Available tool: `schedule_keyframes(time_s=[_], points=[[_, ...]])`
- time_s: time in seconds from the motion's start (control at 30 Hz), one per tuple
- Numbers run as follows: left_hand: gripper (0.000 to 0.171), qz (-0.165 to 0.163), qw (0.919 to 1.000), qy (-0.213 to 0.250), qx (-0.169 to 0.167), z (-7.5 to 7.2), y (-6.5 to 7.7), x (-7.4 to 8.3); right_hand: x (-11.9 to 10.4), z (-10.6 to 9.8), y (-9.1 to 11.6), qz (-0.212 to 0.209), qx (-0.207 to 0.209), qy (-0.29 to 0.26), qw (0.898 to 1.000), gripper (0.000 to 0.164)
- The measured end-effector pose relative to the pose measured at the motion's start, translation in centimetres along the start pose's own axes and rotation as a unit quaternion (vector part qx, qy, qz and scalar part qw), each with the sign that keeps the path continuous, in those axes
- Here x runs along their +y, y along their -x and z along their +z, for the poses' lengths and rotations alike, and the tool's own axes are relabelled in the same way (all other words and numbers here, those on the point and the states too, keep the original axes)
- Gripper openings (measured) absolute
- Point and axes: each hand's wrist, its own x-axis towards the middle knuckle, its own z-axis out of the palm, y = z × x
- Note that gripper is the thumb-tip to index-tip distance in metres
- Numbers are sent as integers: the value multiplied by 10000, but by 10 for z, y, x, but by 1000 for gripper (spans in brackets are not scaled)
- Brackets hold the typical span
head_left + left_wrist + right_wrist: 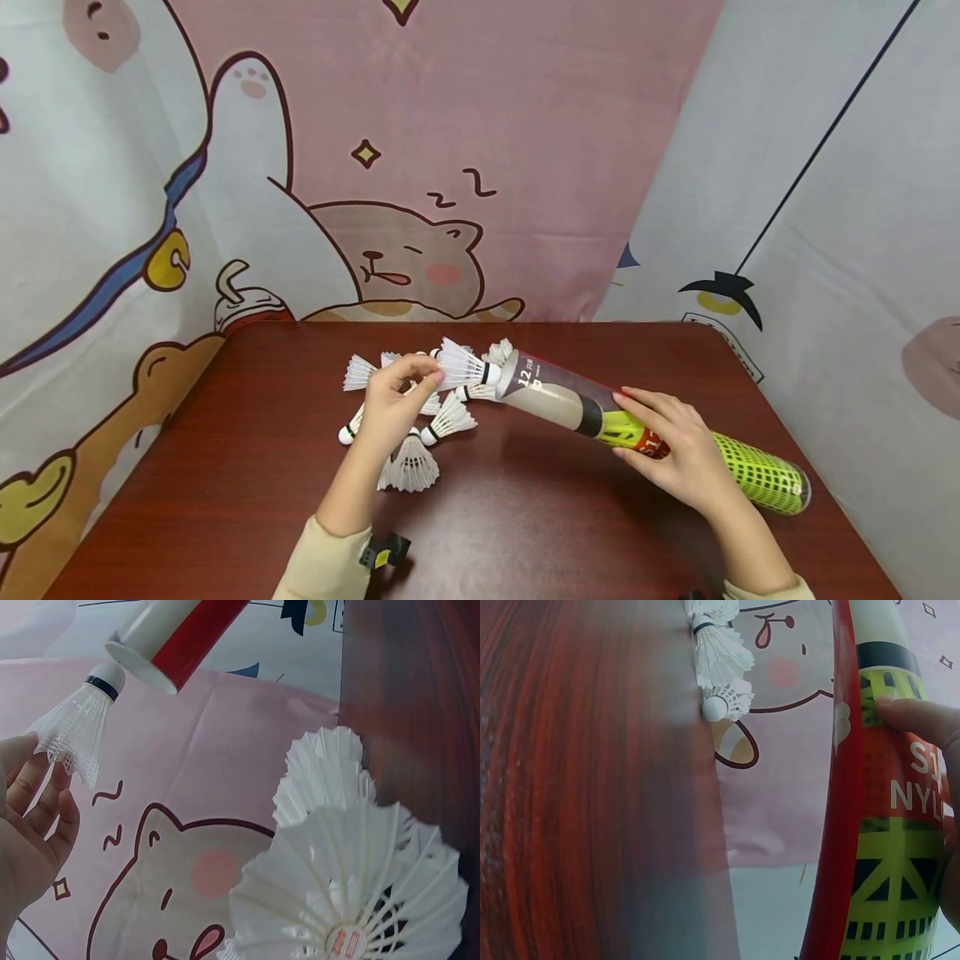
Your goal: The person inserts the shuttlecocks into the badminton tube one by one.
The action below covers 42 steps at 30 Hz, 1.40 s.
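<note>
My left hand (pixel 401 400) pinches a white shuttlecock (pixel 460 364) by the edge of its skirt, its cork end pointing right. That cork is right at the mouth of a shuttlecock tube (pixel 555 390), overlapping it in the head view; the left wrist view has the shuttlecock (pixel 79 724) just beside the rim of the tube (pixel 180 645). My right hand (pixel 678 446) grips the tube around its middle, tilted with the mouth up and to the left. Green print and red lettering cover the tube (pixel 896 847) in the right wrist view.
Several loose shuttlecocks (pixel 414 462) lie in a cluster on the dark red-brown table (pixel 525 517), around and beyond my left hand. A cartoon-printed cloth (pixel 480 125) hangs behind the table's far edge.
</note>
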Motion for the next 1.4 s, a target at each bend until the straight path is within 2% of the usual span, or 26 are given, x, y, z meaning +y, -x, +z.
schedule_keyframes(time_s=[0.17, 0.33, 0.47, 0.7, 1.07, 1.27, 1.4], points=[[9, 166, 9997, 74, -130, 8, -1, -1, -1, 0, -1, -115, 53, 3, 9999, 68], [11, 271, 9994, 58, -226, 16, 0, -23, -2, 1, -1, -201, 88, -46, 9997, 68], [11, 272, 9986, 226, -387, 22, 2, -39, -2, 2, 0, -311, 180, -93, 9993, 66], [8, -247, 9977, 71, -626, 30, -1, -7, -3, 3, 0, -340, 234, -137, 9991, 65], [7, -243, 9963, 193, -803, 38, 1, -9, -7, 6, -2, -550, 319, -236, 9977, 63], [6, -306, 9950, 160, -941, 41, 3, -8, -7, 7, -1, -410, 129, -198, 9989, 70], [6, -372, 9928, 265, -1104, 43, 2, -8, -7, 8, 0, -430, 133, -177, 9988, 66]])
